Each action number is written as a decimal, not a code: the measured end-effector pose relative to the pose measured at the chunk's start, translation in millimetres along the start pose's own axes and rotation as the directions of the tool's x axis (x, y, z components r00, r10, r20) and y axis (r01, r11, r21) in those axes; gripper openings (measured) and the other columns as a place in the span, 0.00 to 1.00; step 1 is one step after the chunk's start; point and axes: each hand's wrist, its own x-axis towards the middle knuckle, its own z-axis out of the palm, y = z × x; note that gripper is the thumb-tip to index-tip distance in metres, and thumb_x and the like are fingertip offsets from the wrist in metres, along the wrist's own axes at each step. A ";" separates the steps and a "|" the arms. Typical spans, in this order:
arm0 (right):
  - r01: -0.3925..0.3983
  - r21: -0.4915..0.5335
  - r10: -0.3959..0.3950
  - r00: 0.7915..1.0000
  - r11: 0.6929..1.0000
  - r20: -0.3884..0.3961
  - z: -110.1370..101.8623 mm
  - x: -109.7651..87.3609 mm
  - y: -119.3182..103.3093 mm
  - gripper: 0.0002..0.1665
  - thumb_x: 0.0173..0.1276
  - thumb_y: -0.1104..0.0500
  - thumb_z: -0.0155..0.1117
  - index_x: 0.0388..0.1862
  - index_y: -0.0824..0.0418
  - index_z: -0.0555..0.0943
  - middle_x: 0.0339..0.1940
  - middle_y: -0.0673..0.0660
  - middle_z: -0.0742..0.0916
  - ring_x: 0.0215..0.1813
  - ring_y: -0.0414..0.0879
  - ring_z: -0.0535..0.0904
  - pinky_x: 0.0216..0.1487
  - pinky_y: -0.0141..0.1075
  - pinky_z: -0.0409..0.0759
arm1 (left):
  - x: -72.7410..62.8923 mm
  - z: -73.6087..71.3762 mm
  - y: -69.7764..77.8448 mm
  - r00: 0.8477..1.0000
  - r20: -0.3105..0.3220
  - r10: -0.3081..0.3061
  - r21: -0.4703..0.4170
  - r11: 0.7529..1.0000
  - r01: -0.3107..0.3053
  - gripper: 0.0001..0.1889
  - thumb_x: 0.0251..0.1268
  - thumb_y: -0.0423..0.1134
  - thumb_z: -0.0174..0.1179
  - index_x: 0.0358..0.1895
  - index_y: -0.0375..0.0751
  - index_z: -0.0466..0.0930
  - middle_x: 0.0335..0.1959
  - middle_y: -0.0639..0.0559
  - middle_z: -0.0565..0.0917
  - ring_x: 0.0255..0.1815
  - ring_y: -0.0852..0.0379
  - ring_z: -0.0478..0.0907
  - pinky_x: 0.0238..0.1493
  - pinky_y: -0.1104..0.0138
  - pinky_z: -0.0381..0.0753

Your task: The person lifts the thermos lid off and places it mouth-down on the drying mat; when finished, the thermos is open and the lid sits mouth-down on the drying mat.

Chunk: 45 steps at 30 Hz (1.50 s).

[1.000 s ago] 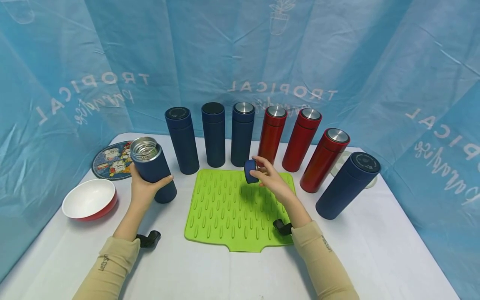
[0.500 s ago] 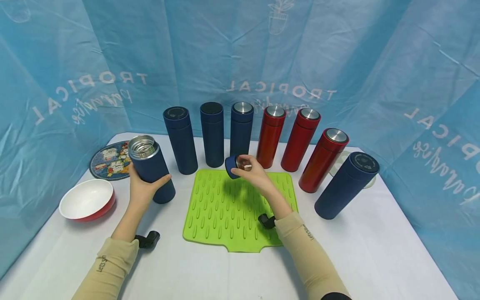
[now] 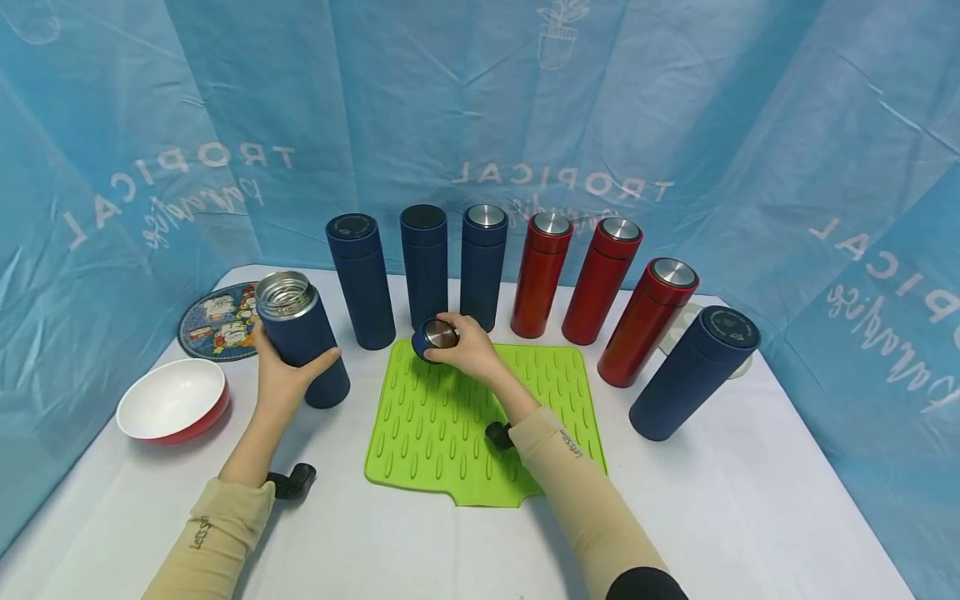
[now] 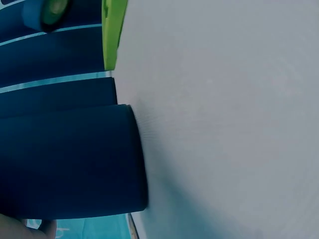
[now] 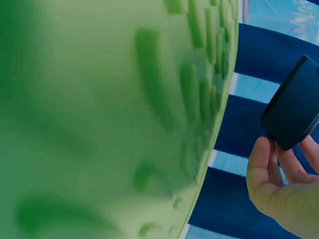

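Observation:
My left hand (image 3: 283, 379) grips a navy insulated flask (image 3: 318, 329) that stands lidless at the left, its bare steel mouth showing. In the left wrist view the lower body of this flask (image 4: 70, 159) fills much of the left side. My right hand (image 3: 474, 352) pinches a navy flask lid (image 3: 439, 334) by its rim, silver top facing the head camera. The lid is held above the back left corner of a green silicone mat (image 3: 480, 442). Against the row of flasks, the right wrist view shows the lid (image 5: 294, 104) between thumb and fingers.
Behind the mat stand navy flasks (image 3: 363, 283) and red flasks (image 3: 542, 279), all capped. Another capped navy flask (image 3: 686, 383) is at the right. A white-and-red bowl (image 3: 174, 400) and a patterned round mat (image 3: 221, 321) lie at the left. Blue curtain surrounds the table.
My right hand has carried the lid leftward across the mat, toward the lidless flask. The lid has turned, bringing its silver top into view. My left hand and its flask have hardly moved.

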 end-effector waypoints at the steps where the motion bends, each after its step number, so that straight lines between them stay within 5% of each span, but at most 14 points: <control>1: 0.003 -0.029 -0.003 1.000 1.000 0.006 2.5 1.4 -0.6 0.38 0.57 0.51 0.68 0.66 0.55 0.67 0.58 0.59 0.73 0.55 0.50 0.71 0.53 0.40 0.73 | -0.4 -0.6 1.2 1.000 0.001 0.009 -0.009 1.000 -0.009 0.54 0.49 0.35 0.68 0.70 0.60 0.35 0.70 0.45 0.51 0.69 0.44 0.52 0.68 0.49 0.51; 10: 0.014 -0.141 -0.005 0.998 0.990 0.066 18.1 12.7 -5.8 0.39 0.56 0.51 0.69 0.66 0.56 0.68 0.59 0.59 0.74 0.55 0.50 0.72 0.53 0.38 0.72 | -5.2 -4.2 14.0 0.998 -0.022 0.061 -0.053 0.997 -0.062 0.53 0.51 0.32 0.66 0.71 0.58 0.33 0.72 0.45 0.46 0.73 0.49 0.43 0.71 0.55 0.41; 19: 0.034 -0.217 -0.013 0.995 0.976 0.099 26.0 19.6 -4.9 0.39 0.54 0.52 0.71 0.65 0.57 0.69 0.56 0.59 0.75 0.53 0.49 0.72 0.51 0.36 0.73 | -8.5 -6.8 24.9 0.981 -0.075 0.180 -0.048 0.982 -0.184 0.51 0.49 0.29 0.66 0.70 0.58 0.41 0.63 0.50 0.55 0.65 0.53 0.57 0.65 0.60 0.54; 35: 0.030 -0.287 0.010 0.990 0.957 0.139 34.7 26.3 -5.3 0.41 0.56 0.51 0.69 0.68 0.56 0.66 0.59 0.58 0.73 0.55 0.52 0.72 0.50 0.36 0.74 | -13.2 -8.4 49.0 0.928 -0.123 0.351 0.051 0.936 -0.348 0.48 0.50 0.32 0.66 0.70 0.54 0.44 0.69 0.53 0.53 0.69 0.58 0.52 0.68 0.58 0.52; 45: 0.038 -0.332 0.016 0.987 0.943 0.158 39.1 27.3 -4.3 0.41 0.56 0.50 0.69 0.68 0.53 0.65 0.64 0.58 0.70 0.59 0.55 0.68 0.50 0.38 0.73 | -10.8 -3.7 55.9 0.860 -0.150 0.488 0.134 0.872 -0.471 0.48 0.45 0.29 0.68 0.70 0.45 0.47 0.69 0.53 0.53 0.68 0.59 0.51 0.68 0.64 0.51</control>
